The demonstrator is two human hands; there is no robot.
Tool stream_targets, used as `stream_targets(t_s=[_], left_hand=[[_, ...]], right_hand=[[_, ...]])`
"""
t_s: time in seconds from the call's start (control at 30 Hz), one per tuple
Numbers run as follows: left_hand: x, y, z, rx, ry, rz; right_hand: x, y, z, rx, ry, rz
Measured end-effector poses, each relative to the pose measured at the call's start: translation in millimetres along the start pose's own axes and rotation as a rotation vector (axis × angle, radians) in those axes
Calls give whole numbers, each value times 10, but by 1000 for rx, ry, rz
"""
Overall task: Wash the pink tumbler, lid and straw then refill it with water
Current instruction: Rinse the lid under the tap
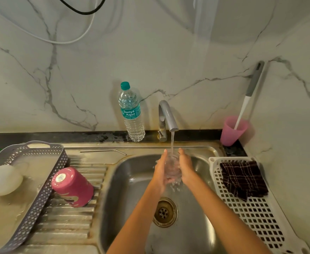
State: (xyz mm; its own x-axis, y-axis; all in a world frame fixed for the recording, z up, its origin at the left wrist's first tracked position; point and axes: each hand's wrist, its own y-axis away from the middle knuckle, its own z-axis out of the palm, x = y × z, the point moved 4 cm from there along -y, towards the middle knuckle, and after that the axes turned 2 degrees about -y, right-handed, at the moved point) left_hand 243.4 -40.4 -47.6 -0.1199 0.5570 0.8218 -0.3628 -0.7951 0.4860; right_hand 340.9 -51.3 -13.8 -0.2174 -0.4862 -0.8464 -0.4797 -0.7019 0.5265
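Note:
The pink tumbler stands upside down on the ribbed drainboard, left of the sink basin. A thin metal straw lies on the sink's back ledge. Over the basin, my left hand and my right hand press from both sides on a clear round lid. Water runs from the grey tap onto the lid and splashes below it.
A full water bottle stands behind the sink. A grey basket sits at the left, a white perforated tray with a dark cloth at the right. A pink cup holds a brush in the corner.

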Motion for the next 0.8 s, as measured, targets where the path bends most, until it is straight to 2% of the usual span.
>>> stream_targets(t_s=[0.03,0.07,0.13,0.2,0.37,0.43,0.5,0.6,0.63,0.7,0.73,0.8], left_hand=[[13,0,8,19,-11,1],[46,12,16,59,-20,-2],[118,-23,0,150,-29,32],[184,-47,31,169,0,27],[191,-42,56,115,24,-26],[180,-57,32,89,-21,29],[173,-36,34,61,-7,36],[206,39,41,113,157,42],[210,38,50,110,220,43],[204,24,44,105,286,44],[209,39,41,94,291,42],[185,44,-17,92,219,20]], right_hand=[[5,-32,-17,23,46,-13],[-4,-49,-23,71,106,-111],[-15,61,14,114,252,-410],[55,190,104,90,405,-644],[-28,229,61,218,712,-855],[-137,180,51,239,718,-793],[-188,49,47,169,625,-555],[-81,-29,83,-53,102,-54],[-39,-9,126,-121,-81,40],[8,47,153,-122,-252,56],[11,69,135,-73,-223,-11],[-59,37,69,-2,51,-250]])
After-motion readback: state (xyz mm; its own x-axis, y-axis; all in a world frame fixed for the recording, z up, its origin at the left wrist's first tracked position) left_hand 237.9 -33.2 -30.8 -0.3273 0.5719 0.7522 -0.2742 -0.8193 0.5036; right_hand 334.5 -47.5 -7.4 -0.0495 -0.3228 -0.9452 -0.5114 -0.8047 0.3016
